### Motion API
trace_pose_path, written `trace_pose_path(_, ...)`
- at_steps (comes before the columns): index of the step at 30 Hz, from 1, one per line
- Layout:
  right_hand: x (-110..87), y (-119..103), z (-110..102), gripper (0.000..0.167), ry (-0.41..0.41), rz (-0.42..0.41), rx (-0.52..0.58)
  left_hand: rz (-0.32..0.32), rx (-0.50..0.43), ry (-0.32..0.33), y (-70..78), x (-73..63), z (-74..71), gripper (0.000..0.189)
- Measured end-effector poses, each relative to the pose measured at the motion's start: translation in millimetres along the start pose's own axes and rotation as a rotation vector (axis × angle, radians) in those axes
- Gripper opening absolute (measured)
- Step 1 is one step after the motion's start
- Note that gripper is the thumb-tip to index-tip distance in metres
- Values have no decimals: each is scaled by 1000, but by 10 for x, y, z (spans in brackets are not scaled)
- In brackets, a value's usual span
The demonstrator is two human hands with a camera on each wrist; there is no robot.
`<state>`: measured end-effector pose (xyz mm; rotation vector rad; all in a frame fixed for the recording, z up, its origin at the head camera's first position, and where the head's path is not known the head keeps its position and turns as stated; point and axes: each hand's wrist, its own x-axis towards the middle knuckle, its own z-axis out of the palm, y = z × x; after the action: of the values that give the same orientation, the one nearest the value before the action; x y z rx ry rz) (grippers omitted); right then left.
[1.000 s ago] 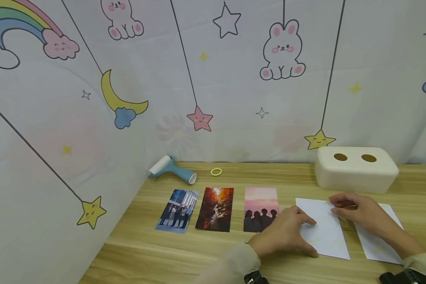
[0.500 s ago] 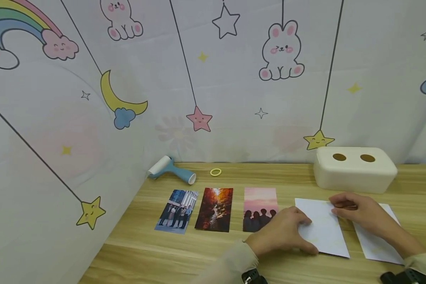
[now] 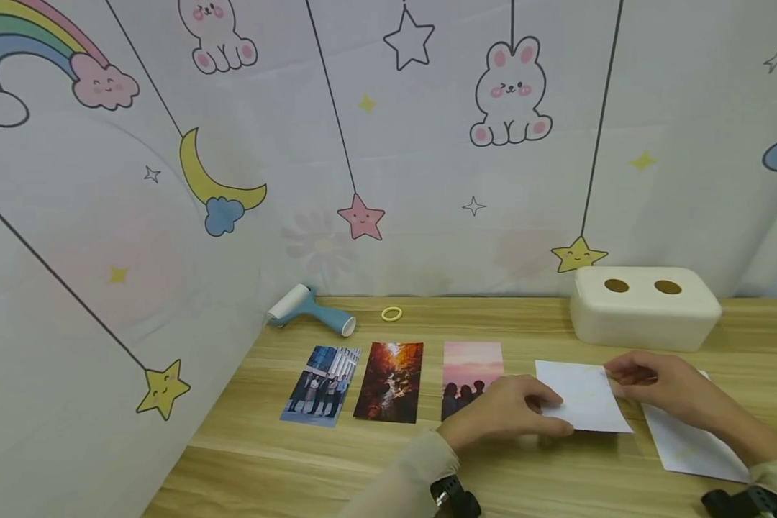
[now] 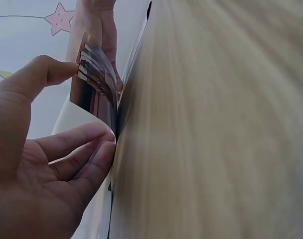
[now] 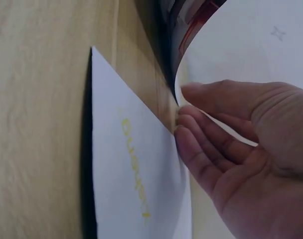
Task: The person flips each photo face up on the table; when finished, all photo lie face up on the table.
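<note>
A photo print (image 3: 583, 392), white back upward, is raised at its near edge from the wooden table. My left hand (image 3: 501, 414) holds its left side, with the thumb at the near edge. Underneath, the glossy printed face (image 4: 99, 84) shows in the left wrist view, bent into a curve. At the right edge, my right hand (image 3: 663, 388) pinches the print between thumb and fingers. Beneath the right forearm a second white-backed print (image 3: 683, 446) lies flat; a white sheet with faint yellow lettering (image 5: 116, 164) appears beside the fingers in the right wrist view.
To the left lie a group photo (image 3: 320, 386), an autumn forest photo (image 3: 388, 383) and a pink sunset photo (image 3: 471, 363), the last partly behind the left hand. Further back are a blue-handled roller (image 3: 311, 309), a yellow ring (image 3: 391, 314) and a cream box with two holes (image 3: 644, 313).
The near edge of the white-backed print has come up off the table, and the print now bends. The left hand has risen slightly with it; the right hand stays at the right edge.
</note>
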<state>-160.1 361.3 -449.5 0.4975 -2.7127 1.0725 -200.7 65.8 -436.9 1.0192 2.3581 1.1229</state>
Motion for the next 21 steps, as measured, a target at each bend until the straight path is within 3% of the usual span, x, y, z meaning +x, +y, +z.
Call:
trace_pose_path(4,-15,20,-36,26,-52,-36,41,-13,-39,-5,-16,-12,-20,34)
trace_pose_path(12,-28,-20,-119,39,-164,55,66,-8,-74,-27,-34,-17,-36,32)
trace_pose_path(21,-21,34,-99,38,-136,13,78,47,13,-49,-38,-7,-44,42)
